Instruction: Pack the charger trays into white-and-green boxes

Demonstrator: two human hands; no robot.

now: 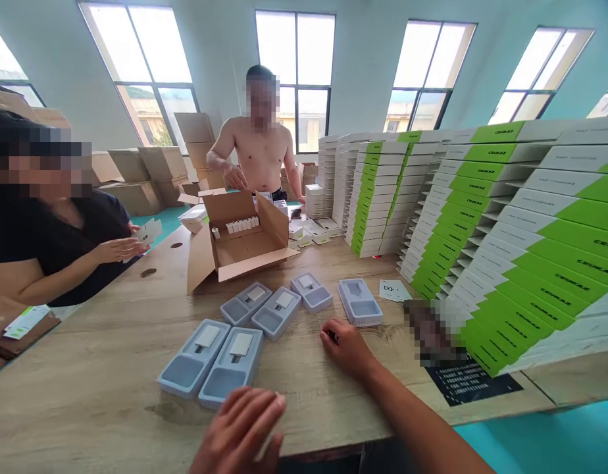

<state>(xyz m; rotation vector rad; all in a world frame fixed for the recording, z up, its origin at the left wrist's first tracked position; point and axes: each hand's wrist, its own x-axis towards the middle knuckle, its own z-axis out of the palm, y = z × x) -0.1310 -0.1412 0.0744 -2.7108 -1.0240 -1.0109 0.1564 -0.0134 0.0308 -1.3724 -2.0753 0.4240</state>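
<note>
Several grey-blue plastic trays lie on the wooden table (111,368), most with a white charger in them. My left hand (239,428) hovers flat with fingers stretched out at the table's front edge, just below the two nearest trays (194,355) (232,365), and holds nothing. My right hand (346,345) rests on the table with its fingers curled in, just below the rightmost tray (359,301), which has no charger. A small dark bit shows at its fingertips; I cannot make out what it is.
An open cardboard box (239,247) with a row of white chargers stands behind the trays. Tall leaning stacks of white-and-green boxes (506,250) fill the right side. A black sheet (472,382) lies beside them. One person (62,243) sits left holding a white box; another (257,158) stands behind.
</note>
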